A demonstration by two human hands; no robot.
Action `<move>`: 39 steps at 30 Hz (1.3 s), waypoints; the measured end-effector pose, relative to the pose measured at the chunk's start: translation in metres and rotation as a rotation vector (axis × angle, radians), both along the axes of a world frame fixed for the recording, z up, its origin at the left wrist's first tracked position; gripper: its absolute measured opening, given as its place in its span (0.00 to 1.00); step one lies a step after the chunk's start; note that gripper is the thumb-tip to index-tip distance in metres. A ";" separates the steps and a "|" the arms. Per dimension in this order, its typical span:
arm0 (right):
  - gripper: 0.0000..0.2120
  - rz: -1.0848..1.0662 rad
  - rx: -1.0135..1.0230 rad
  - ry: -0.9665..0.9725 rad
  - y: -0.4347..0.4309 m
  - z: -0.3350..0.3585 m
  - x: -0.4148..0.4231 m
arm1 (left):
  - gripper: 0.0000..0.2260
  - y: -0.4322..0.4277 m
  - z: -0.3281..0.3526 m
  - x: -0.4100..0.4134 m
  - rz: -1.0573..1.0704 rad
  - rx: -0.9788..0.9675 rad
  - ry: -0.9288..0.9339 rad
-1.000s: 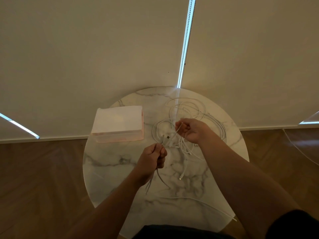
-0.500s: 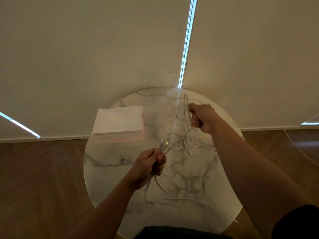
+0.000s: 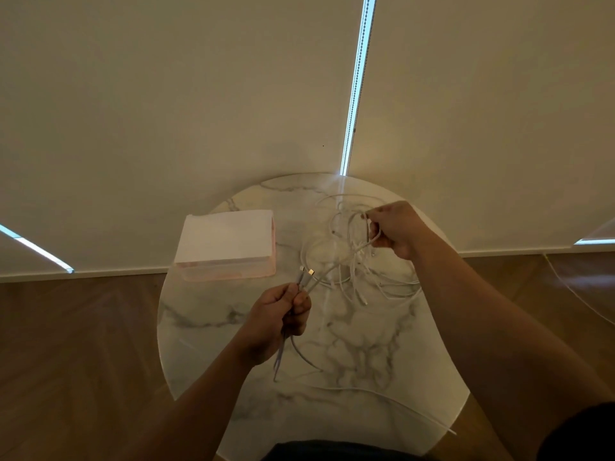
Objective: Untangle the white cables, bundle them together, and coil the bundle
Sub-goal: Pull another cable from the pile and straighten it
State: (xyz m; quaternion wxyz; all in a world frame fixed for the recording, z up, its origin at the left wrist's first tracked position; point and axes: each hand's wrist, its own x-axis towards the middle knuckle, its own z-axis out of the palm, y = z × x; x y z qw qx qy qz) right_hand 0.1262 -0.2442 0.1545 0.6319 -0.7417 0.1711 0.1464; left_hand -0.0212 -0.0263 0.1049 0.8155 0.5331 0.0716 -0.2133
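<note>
Head view: the white cables (image 3: 349,261) lie as a loose tangle of loops on the far right of the round marble surface (image 3: 366,344), at about 1 o'clock from its centre. A few strands are drawn out of the heap in a taut line whose long axis runs from 7 o'clock up to 1 o'clock, between the two hands.

The left hand (image 3: 279,314), near the centre of the surface, is curled in a fist round several strands held together. Their connector ends (image 3: 307,271) stick out above the fist, side by side, pointing to about 1 o'clock. The slack tails hang out below the fist toward 6 o'clock.

The right hand (image 3: 396,227), at 1 o'clock over the tangle, pinches a loop of cable between its curled fingers and thumb and holds it lifted above the heap. Other plug ends dangle out of the tangle toward 6 o'clock.

One more strand (image 3: 399,404) lies flat across the near part of the surface, running out to the rim at 5 o'clock.

A white-topped pinkish box (image 3: 226,244) sits at 10 o'clock, well apart from the cables. Beyond the surface are pale roller blinds (image 3: 166,111) with a bright gap (image 3: 357,84) at 12 o'clock, and wooden floor (image 3: 76,344) on both sides.
</note>
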 end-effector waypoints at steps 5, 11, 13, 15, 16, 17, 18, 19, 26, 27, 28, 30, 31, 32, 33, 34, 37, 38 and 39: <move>0.09 -0.083 -0.118 0.072 -0.007 -0.007 0.005 | 0.15 -0.001 -0.001 -0.002 -0.018 0.011 -0.006; 0.16 -0.187 -0.198 -0.054 -0.006 -0.006 0.007 | 0.14 -0.004 0.000 -0.001 -0.045 0.011 -0.033; 0.14 -0.199 -0.143 0.082 -0.012 -0.015 0.003 | 0.14 -0.003 0.001 0.000 -0.041 0.017 -0.029; 0.11 -0.246 0.114 0.274 -0.020 -0.024 -0.003 | 0.14 0.000 0.002 0.000 -0.026 0.016 -0.017; 0.12 -0.281 0.245 0.311 -0.023 -0.024 -0.004 | 0.14 0.001 0.001 0.000 -0.015 0.010 -0.006; 0.14 -0.309 0.349 0.316 -0.027 -0.022 -0.003 | 0.14 0.003 0.002 -0.001 0.002 0.000 0.006; 0.14 -0.334 0.435 0.306 -0.029 -0.019 0.000 | 0.15 0.004 0.003 -0.001 0.031 -0.019 0.020; 0.14 -0.356 0.489 0.293 -0.031 -0.015 0.002 | 0.16 0.006 0.004 -0.001 0.075 -0.054 0.038; 0.11 -0.548 0.885 0.357 -0.032 -0.028 -0.005 | 0.18 0.033 0.014 0.022 0.312 -0.378 0.028; 0.12 -0.558 0.919 0.362 -0.031 -0.033 -0.006 | 0.16 0.039 0.014 0.022 0.320 -0.393 0.017; 0.14 -0.572 0.963 0.355 -0.031 -0.039 -0.007 | 0.14 0.046 0.012 0.022 0.327 -0.406 0.006; 0.14 -0.604 1.036 0.317 -0.032 -0.050 -0.007 | 0.10 0.060 0.009 0.022 0.313 -0.422 -0.015; 0.15 -0.622 1.059 0.300 -0.033 -0.055 -0.008 | 0.10 0.066 0.007 0.021 0.290 -0.432 -0.031; 0.16 -0.638 1.073 0.290 -0.032 -0.060 -0.009 | 0.10 0.073 0.002 0.020 0.261 -0.444 -0.047; 0.17 -0.650 1.077 0.287 -0.032 -0.063 -0.010 | 0.10 0.081 -0.002 0.020 0.232 -0.470 -0.051; 0.18 -0.660 1.069 0.286 -0.032 -0.065 -0.011 | 0.09 0.089 -0.007 0.021 0.201 -0.514 -0.048; 0.19 -0.658 0.937 0.349 -0.030 -0.070 -0.013 | 0.08 0.108 -0.016 0.023 0.127 -0.681 -0.038; 0.18 -0.630 0.844 0.394 -0.029 -0.070 -0.014 | 0.11 0.110 -0.015 0.023 0.144 -0.693 -0.027; 0.17 -0.558 0.714 0.430 -0.028 -0.067 -0.016 | 0.12 0.109 -0.013 0.024 0.165 -0.664 -0.014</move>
